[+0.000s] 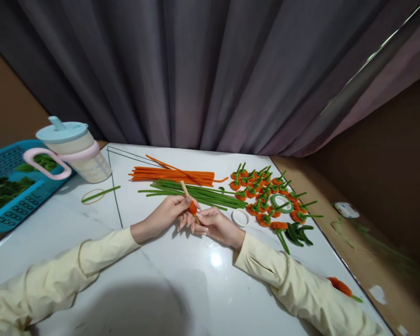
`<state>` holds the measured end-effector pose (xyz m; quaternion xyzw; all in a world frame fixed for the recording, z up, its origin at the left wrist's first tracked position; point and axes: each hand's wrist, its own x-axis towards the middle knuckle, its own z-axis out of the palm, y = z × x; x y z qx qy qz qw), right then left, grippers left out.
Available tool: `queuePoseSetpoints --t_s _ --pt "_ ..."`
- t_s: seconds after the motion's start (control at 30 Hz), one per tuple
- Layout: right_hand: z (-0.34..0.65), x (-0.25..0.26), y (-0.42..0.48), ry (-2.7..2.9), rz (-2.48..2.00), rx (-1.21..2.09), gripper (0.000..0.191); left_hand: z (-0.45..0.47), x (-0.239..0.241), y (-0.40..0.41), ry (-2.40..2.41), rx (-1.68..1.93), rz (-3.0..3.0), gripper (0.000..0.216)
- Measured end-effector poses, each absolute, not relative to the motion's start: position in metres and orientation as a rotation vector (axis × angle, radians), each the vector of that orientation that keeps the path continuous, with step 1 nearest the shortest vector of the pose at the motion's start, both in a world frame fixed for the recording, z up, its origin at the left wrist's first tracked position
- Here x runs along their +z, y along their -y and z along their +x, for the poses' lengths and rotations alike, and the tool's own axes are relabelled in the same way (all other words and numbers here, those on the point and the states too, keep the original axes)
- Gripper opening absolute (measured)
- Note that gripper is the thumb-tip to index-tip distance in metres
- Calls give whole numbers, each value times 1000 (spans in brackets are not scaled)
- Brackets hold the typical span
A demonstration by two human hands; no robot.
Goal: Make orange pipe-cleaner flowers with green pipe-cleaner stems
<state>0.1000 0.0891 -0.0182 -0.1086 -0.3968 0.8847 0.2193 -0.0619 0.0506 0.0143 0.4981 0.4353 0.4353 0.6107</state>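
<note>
Orange stems (pixel 175 175), green stems (pixel 196 193) and finished flowers (pixel 262 191) are lying mid-frame behind; left hand (pixel 168 212) and right hand (pixel 215 224) are both pinching an orange-wrapped stick (pixel 189 198).

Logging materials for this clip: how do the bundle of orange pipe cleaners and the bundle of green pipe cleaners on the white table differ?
The orange pipe cleaner bundle lies farther from the person; the green pipe cleaner bundle lies nearer, just beyond both hands. The orange bundle looks shorter, the green one longer. Both lie flat and roughly parallel on the white table.

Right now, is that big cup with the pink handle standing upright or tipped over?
Upright. The cup stands on its base on the white table, blue lid and spout on top, beside the blue basket.
</note>
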Motion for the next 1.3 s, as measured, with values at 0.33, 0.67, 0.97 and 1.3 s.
queuePoseSetpoints --t_s 0.33,0.67,0.97,1.3 --pt "100 -16 -88 1134 -319 2431 24 -55 8 -48 -1124 1106 1216 57" --pt "101 -14 -87 1155 -340 2433 24 -55 3 -48 -1133 1145 1243 57" --pt "102 -17 -89 1147 -418 2464 23 -64 -8 -47 -1212 1134 1277 57" --pt "102 -22 -92 1137 -409 2493 27 -68 -8 -49 -1158 1092 1272 50"
